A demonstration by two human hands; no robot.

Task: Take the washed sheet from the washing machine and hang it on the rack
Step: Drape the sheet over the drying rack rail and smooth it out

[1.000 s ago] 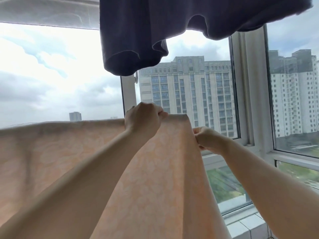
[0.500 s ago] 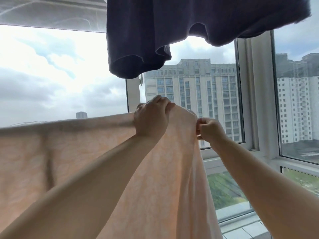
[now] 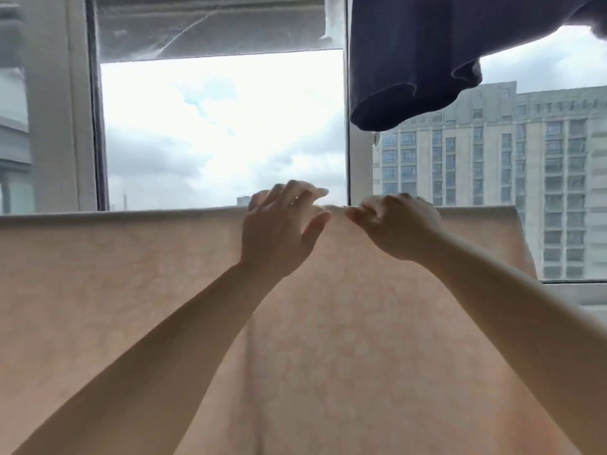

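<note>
1. The left hand (image 3: 279, 231) is up at the top fold of the sheet (image 3: 131, 290), fingers spread wide with the thumb apart, gripping nothing; whether its fingertips touch the cloth I cannot tell.
2. The right hand (image 3: 397, 228) sits just beside it at three o'clock, fingers curled narrow, and seems to pinch a small ridge of the fold, though blur leaves that uncertain.
3. The peach sheet is already draped, its top fold running level from nine o'clock to about three o'clock across the view, and its front panel hangs down to six o'clock. The rack bar under the fold is hidden by the cloth.
4. A dark garment (image 3: 410, 60) hangs at one o'clock above, clear of the sheet; the window frame (image 3: 346, 126) stands behind.
5. The step in hand looks like smoothing and evening the draped fold, late in the task.
6. To do it well, I judge: pinch the fold lightly at twelve o'clock, then slide the hands apart toward nine and three, drawing wrinkles out.
7. Keep the pull sideways, not downward, or one panel could drag the wet cloth off its support.
8. A faint vertical crease at six o'clock deserves a tug.
</note>
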